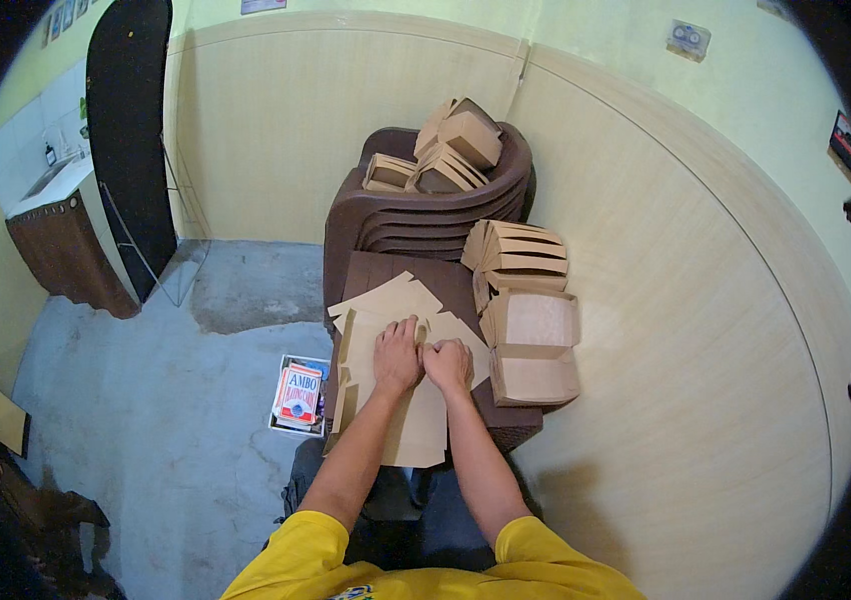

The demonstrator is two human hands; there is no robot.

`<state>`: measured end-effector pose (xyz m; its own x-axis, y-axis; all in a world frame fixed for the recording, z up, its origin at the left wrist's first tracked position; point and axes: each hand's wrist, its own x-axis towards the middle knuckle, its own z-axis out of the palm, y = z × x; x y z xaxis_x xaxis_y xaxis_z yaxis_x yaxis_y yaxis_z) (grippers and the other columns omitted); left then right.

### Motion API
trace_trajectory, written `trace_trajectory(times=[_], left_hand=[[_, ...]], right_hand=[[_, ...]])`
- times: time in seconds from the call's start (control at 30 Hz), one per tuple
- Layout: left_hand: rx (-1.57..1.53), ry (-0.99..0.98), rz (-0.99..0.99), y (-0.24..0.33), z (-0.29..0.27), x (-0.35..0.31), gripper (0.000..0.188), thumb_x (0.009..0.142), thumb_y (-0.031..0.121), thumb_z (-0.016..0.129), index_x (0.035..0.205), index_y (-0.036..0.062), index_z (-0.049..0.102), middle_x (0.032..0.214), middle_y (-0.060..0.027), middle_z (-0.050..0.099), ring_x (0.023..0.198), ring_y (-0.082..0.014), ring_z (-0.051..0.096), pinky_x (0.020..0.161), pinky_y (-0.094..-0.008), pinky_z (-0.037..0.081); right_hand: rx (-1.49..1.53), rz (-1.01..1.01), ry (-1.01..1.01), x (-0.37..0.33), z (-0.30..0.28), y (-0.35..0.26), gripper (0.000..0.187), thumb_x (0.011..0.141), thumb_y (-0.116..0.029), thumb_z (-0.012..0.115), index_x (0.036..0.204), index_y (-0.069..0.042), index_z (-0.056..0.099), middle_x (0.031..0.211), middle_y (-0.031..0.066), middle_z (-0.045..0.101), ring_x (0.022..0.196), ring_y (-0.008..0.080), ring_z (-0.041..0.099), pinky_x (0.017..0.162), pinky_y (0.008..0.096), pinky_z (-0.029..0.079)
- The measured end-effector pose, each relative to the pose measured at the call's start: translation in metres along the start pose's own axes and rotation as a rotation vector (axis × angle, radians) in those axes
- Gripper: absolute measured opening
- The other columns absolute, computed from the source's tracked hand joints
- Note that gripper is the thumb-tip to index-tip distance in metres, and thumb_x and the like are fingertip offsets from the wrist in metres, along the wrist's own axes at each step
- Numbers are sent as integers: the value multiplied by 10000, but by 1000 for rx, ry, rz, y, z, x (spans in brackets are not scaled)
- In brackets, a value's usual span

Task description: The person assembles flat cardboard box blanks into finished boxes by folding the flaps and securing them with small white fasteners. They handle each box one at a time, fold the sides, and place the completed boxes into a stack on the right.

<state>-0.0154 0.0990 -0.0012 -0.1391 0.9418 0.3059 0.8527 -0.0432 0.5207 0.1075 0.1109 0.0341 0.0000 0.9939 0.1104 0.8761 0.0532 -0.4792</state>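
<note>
A flat brown cardboard box blank point(414, 425) with cut tabs and creases lies in front of me on a dark brown slatted surface point(378, 268). My left hand point(398, 355) rests flat on the middle of the blank, fingers stretched forward. Right beside it, my right hand point(448, 364) is closed, its fingers curled at a fold near the centre of the cardboard. The exact bit under those fingertips is hidden. Along the blank's left side, narrow flaps point(346, 340) stand partly raised.
At the right edge sit an open folded box point(536, 375) and a stack of folded boxes point(516, 250). More boxes point(461, 140) lie on stacked brown chairs point(426, 215) behind. A white bin point(286, 425) with cartons stands on the floor at left. A curved panelled wall point(686, 350) borders the right.
</note>
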Motion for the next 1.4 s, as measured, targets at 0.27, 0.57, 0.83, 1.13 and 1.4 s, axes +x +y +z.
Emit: trace_trajectory(times=[0.27,0.57,0.83,1.13,1.4], left_hand=[[164,-74,81,5,-2,-1,533,989,294,614,1521,315,614,1503,-137,552,1447,-327,440,1172,-474,349],[159,-22,62,3,4,-1,538,1014,297,556,1552,305,564,1553,-118,499,1461,-302,400,1165,-465,313],[144,-49,68,4,-2,-2,487,1021,285,551,1505,267,606,1566,-139,513,1477,-322,419,1177,-475,338],[-157,26,40,-8,-7,6,532,979,431,656,1377,78,661,1412,-173,652,1392,-356,535,1158,-498,418],[-191,1,104,-27,1,8,417,943,230,709,1355,165,705,1408,-119,683,1352,-351,574,1102,-491,482]], right_hand=[[111,211,14,2,-4,-1,378,939,-350,631,1102,-38,770,1103,269,777,1054,422,745,949,535,555],[540,380,-162,62,27,56,318,902,-227,572,965,15,769,926,201,773,960,328,761,827,459,534],[738,194,-87,19,21,39,503,852,-130,546,1253,100,745,1123,204,789,1099,271,719,946,313,516],[788,27,-106,-8,23,45,646,908,-69,499,1541,50,552,1375,157,746,1236,292,677,1110,329,473],[190,-314,-73,-55,16,37,822,1055,-261,552,1689,56,137,1531,158,636,1541,406,399,1265,471,311]])
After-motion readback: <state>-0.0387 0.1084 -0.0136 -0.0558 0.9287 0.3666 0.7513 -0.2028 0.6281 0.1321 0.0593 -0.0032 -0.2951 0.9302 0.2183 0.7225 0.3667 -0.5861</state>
